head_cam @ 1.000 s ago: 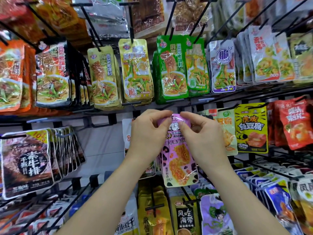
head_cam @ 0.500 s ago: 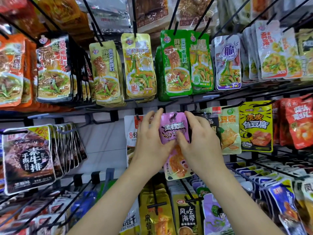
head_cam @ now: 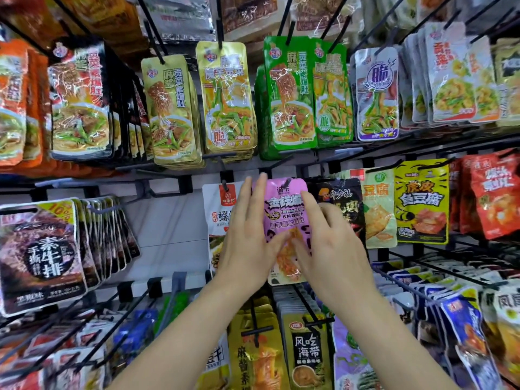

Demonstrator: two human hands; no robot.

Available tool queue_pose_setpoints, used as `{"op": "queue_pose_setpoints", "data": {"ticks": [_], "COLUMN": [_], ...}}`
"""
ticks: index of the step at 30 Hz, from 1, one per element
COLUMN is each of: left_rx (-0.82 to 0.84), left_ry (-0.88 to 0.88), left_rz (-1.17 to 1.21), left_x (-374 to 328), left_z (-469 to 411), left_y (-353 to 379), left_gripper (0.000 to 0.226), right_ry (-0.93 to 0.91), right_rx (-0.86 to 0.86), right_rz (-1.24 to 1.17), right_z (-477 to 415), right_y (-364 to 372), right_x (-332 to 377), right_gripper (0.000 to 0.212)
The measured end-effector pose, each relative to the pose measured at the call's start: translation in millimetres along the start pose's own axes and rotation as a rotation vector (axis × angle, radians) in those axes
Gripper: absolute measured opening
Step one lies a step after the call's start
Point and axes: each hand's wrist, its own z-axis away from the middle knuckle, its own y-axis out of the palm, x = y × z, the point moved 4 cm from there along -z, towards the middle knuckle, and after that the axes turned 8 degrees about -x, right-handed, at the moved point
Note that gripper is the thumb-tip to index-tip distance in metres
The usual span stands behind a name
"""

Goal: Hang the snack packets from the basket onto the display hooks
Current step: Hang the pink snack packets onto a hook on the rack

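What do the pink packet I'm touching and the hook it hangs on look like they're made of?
Pink packet: thin plastic film with a glossy finish, judging by the white glare and crinkles. Its lower part looks like a clear window showing orange snack. Hook: a thin black rod, probably painted or coated metal wire, though the look alone leaves that open.

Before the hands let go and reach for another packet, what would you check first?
1. Pink snack packet threaded on its hook: ok, the hook's tip pokes through the top.
2. Packet hanging upright: ok.
3. Left hand not gripping: ok, fingers straight, flat against the packet's edge.
4. Right hand not gripping: ok, fingers lie flat on the packet.
5. White packet and black packet not knocked off: ok, both hang alongside.
6. Basket within reach: cannot tell, out of view.
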Motion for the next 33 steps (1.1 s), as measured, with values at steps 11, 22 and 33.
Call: {"op": "queue_pose_setpoints", "data": {"ticks": [11,22,33], "left_rx": [0.107,0.191,0.22], "left_ry": [0.051,0.21,0.215], "left_rz": [0.005,-0.278,-0.308], "left_x": [1,5,3], "left_z": [6,-3,-10], "left_y": [-5,-5,-10], "left_gripper": [0.086,0.097,0.104], "right_ry": [-0.081,-0.08,-0.091], "right_rx": [0.114,0.075,0.11], "right_rz": [-0.033,0.314,0.346], "right_z": [-1,15,17], "right_y": [11,10,8], "right_x": [0,0,-7], "right_gripper": [0.098,0.126,0.129]}}
